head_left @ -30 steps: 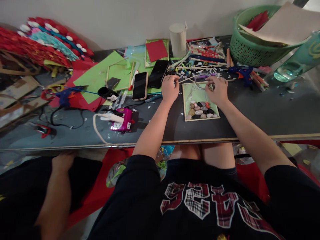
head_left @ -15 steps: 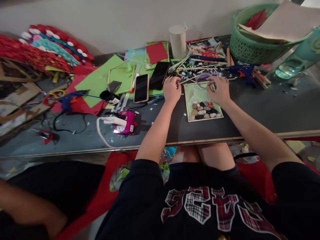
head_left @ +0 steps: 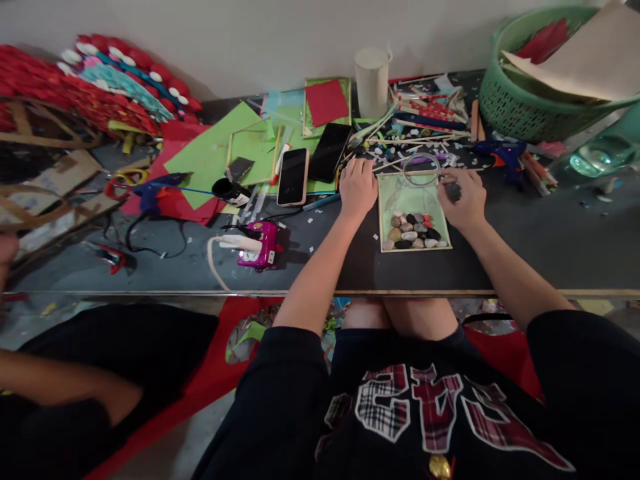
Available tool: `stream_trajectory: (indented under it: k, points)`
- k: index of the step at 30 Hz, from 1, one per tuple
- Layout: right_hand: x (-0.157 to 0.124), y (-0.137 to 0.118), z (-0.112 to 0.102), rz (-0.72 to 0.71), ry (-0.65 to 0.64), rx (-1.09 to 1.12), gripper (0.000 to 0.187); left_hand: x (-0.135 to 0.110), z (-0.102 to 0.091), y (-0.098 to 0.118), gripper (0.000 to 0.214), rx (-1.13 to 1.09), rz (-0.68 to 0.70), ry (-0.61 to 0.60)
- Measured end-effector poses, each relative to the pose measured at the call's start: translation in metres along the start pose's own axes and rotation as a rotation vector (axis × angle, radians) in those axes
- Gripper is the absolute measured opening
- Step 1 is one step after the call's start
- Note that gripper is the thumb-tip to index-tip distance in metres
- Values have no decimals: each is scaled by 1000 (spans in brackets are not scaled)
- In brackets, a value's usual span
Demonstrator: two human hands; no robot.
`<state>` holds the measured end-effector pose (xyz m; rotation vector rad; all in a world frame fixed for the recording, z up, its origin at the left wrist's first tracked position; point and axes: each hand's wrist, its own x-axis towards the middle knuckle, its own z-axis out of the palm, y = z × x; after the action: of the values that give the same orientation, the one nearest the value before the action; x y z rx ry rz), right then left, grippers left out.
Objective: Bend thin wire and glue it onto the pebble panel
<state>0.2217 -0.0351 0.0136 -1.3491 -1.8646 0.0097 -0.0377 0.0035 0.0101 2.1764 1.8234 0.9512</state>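
A small wood-framed green board (head_left: 404,197) lies on the dark table in front of me, with several pebbles (head_left: 413,231) in a row along its near edge. A clear ring (head_left: 421,169) rests across its far edge. My left hand (head_left: 357,187) is curled shut against the board's far left corner; what it grips is hidden. My right hand (head_left: 463,198) sits at the far right corner, its fingers bent down and pinched on the table, and anything in them is too small to make out.
Two phones (head_left: 294,175) (head_left: 330,151) lie left of my left hand. A pink device (head_left: 257,243) with a cord is near the table edge. There are glue guns (head_left: 160,187) (head_left: 505,153), a white cup (head_left: 373,80), a green basket (head_left: 525,107) and another person's arm (head_left: 65,387).
My right hand slid from over the board's far edge to its right corner, uncovering the ring. My left hand stayed by the left corner. The other person's arm drew back to the left.
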Motion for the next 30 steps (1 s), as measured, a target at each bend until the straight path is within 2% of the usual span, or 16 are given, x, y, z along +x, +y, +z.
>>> stream_trajectory:
  k: [4,6,10,13,16,19,20,21,23,25,27,30]
  points:
    - [0,-7,0,20,-80,-7,30,24,9,-9,24,-133,-50,112]
    - [2,-8,-1,42,-108,-15,30,41,12,-8,26,-136,-68,86]
    - [4,-8,0,71,-137,-18,30,69,17,4,21,62,-148,5]
    - [5,-7,0,87,-133,-23,29,81,24,10,17,161,-156,-33]
    - [6,-5,2,68,-124,-15,30,86,26,11,10,191,-159,-21]
    - [8,-2,4,56,-122,-13,30,78,15,11,9,95,-171,-12]
    - [9,-2,5,58,-125,-17,31,71,8,12,10,11,-140,-45]
    - [10,-1,6,64,-129,-19,31,63,2,14,11,-100,-83,-108]
    - [12,-1,7,77,-139,-21,32,42,-12,19,20,-317,77,-308]
    - [12,-1,8,86,-146,-20,33,23,-23,25,23,-410,183,-505]
    - [13,0,9,89,-146,-16,34,9,-30,28,18,-400,196,-613]
    - [13,1,10,95,-140,-22,34,4,-31,27,15,-378,173,-658]
